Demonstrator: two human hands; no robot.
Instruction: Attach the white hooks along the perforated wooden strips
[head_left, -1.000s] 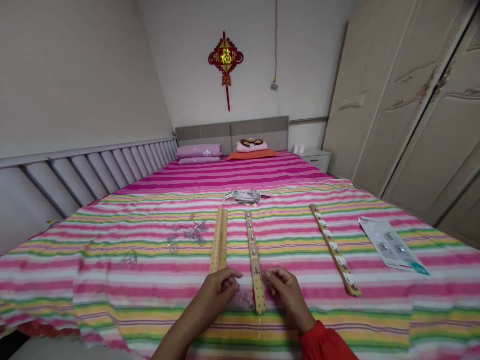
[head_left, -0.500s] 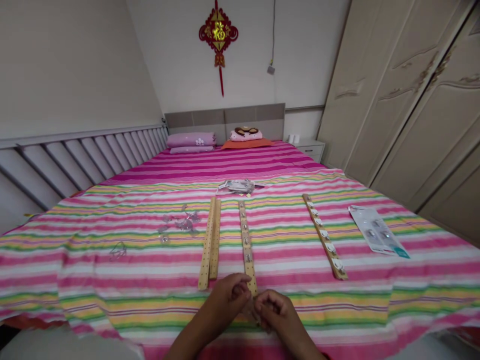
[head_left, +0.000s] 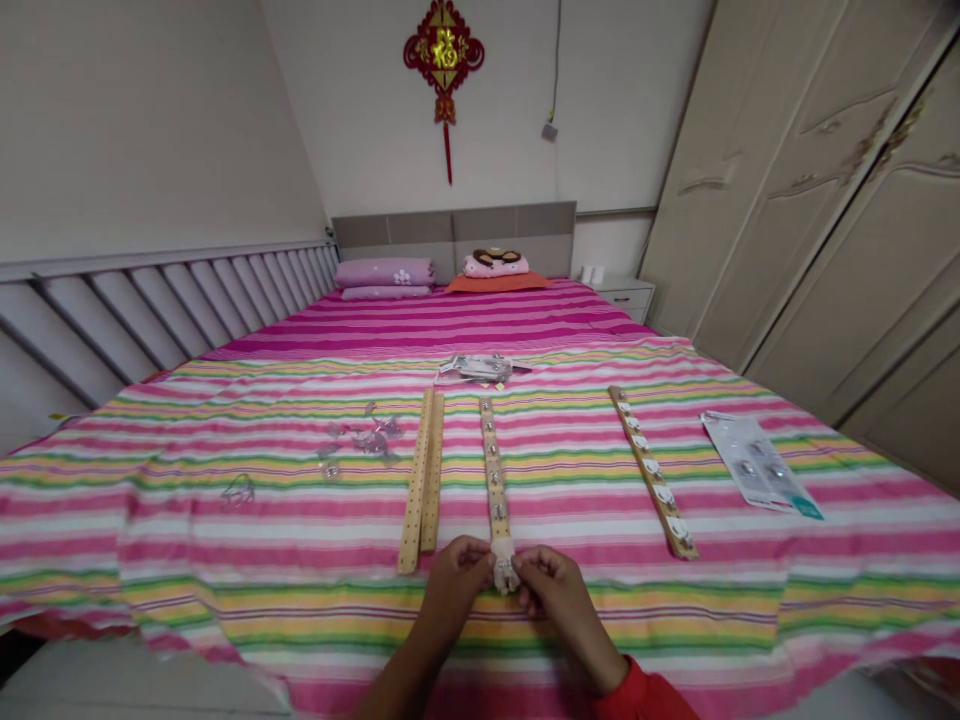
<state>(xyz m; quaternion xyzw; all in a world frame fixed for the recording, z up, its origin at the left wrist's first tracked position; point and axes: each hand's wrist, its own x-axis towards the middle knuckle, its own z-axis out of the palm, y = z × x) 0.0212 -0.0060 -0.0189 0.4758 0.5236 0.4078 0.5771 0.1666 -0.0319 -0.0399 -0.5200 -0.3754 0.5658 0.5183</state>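
Observation:
My left hand [head_left: 456, 572] and my right hand [head_left: 551, 583] meet at the near end of a wooden perforated strip [head_left: 493, 466] lying on the striped bedspread [head_left: 225, 540]. Both hands pinch a small clear plastic hook piece [head_left: 504, 570] against that end. The strip carries several small metal-looking hooks along its length. Two bare wooden strips [head_left: 421, 478] lie side by side just left of it. Another strip with round white hooks [head_left: 650, 470] lies to the right.
Loose clear hooks [head_left: 369, 440] are scattered to the left, one more [head_left: 237, 491] farther left. A packet [head_left: 760, 463] lies at the right, torn packaging [head_left: 480, 368] beyond the strips. Pillows [head_left: 384, 276] rest at the headboard, a wardrobe [head_left: 832, 200] stands right.
Both hands closed together at the strip's near end and now hold a clear hook piece there. The camera view shifted slightly.

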